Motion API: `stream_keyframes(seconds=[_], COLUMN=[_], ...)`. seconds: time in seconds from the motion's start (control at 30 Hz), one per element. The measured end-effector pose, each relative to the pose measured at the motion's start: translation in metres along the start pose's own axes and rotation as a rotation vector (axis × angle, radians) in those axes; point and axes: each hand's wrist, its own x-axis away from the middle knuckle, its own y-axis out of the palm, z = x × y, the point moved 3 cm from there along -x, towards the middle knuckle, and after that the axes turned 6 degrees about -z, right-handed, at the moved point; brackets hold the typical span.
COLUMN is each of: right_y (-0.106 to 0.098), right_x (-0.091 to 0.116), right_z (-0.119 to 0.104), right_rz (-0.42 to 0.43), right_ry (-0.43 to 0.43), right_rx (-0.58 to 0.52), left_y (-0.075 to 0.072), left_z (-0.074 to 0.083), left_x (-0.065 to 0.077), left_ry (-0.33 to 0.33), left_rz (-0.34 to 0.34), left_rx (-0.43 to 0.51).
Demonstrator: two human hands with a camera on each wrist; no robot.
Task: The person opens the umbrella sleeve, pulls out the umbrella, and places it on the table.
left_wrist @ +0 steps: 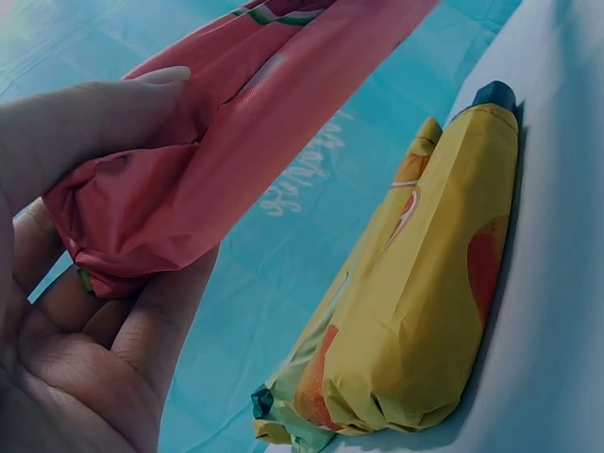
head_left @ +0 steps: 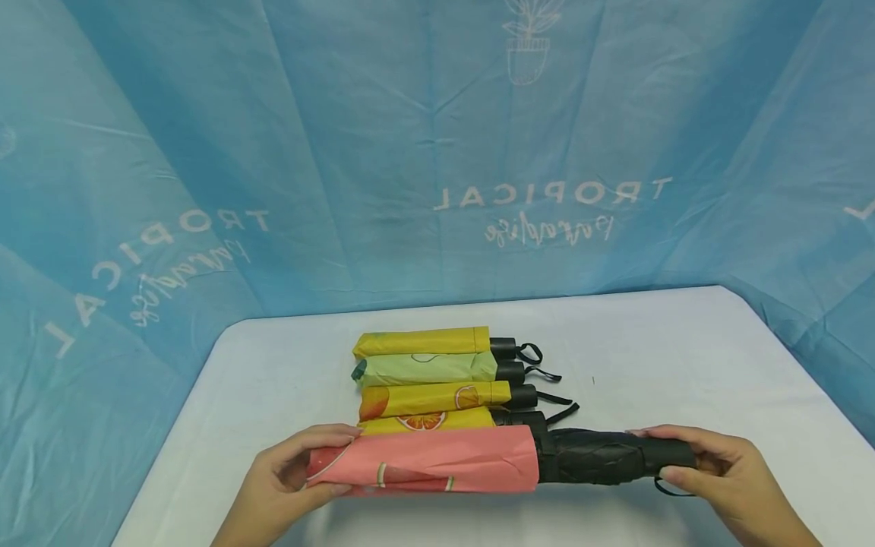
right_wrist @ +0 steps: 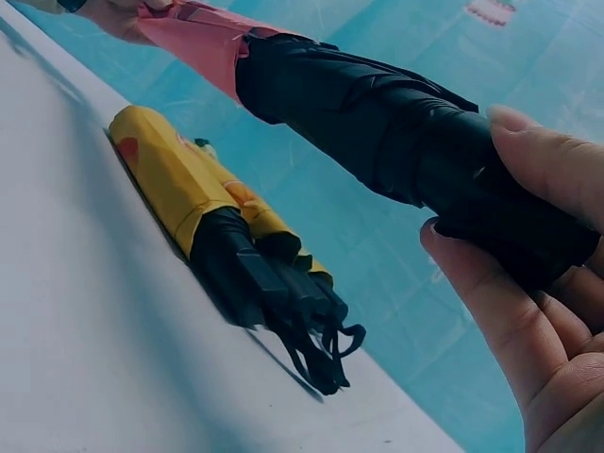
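Note:
A folded black umbrella (head_left: 595, 456) is held level above the white table, its left part inside a pink sleeve (head_left: 465, 460) with watermelon slices printed on it. My left hand (head_left: 290, 475) pinches the sleeve's closed end between thumb and fingers. At the other end, my right hand (head_left: 718, 467) grips the umbrella's black handle (right_wrist: 510, 208), with a thin wrist strap (head_left: 673, 490) hanging below. In the left wrist view the sleeve's end (left_wrist: 142, 217) looks slack and creased under the thumb. The black folds emerge from the sleeve's mouth in the right wrist view.
Beyond the held umbrella, several sleeved umbrellas lie side by side: yellow (head_left: 424, 342), pale green (head_left: 431, 368), and yellow with orange prints (head_left: 434, 396). Their black handles and straps point right. A blue printed curtain (head_left: 383, 190) surrounds the white table (head_left: 683, 349).

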Motion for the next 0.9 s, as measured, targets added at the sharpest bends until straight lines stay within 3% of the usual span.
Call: stream_keyframes(seconds=[0.13,0.4,0.73,0.9], right_y=[-0.002,-0.009,-0.019,-0.023], right_x=[0.001,0.007,0.016,0.02], right_z=[-0.001,0.0,0.002,0.001], right_rz=[0.016,0.026,0.045,0.045], right_ry=[0.009,0.0,-0.057,-0.069], right_rx=[0.013,0.007,-0.021,-0.003], left_y=[-0.002,-0.006,-0.011,-0.012], left_z=[-0.001,0.001,0.002,0.003], left_x=[0.001,0.004,0.011,0.011], left_ry=[-0.027,-0.02,-0.145,-0.146], left_rz=[-0.002,0.01,0.053,0.061], left_rx=[0.004,-0.012,-0.025,-0.012])
